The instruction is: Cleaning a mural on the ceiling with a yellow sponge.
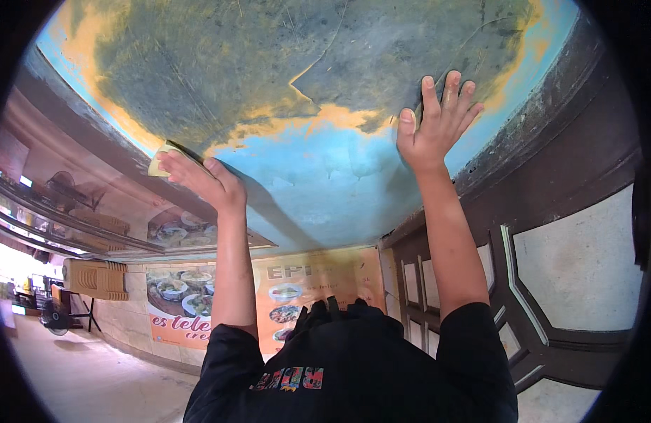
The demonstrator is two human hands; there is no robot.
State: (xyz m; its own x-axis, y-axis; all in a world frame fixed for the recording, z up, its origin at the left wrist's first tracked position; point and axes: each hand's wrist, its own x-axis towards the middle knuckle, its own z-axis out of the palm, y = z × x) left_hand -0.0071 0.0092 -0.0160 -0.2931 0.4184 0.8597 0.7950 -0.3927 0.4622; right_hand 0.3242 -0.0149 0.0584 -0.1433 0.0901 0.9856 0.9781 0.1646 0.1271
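My left hand [202, 181] holds a folded yellowish sheet of sandpaper [157, 163], dark on its inner side, with the fingers laid over it. It presses at the left edge of a broad painted surface [318, 166]. Light blue paint covers the part nearer me, and a large dark grey patch [219, 67] with ragged orange edges fills the far part. My right hand [438, 127] rests with fingers spread near the patch's right edge, holding nothing. Both arms are stretched out.
Dark frame borders [537, 134] run along both sides of the surface. Brown door panels with pale insets [579, 261] stand at right. Food posters [177, 303] hang on a tiled wall. At far left are stacked tan chairs [96, 280] and a black fan [54, 317].
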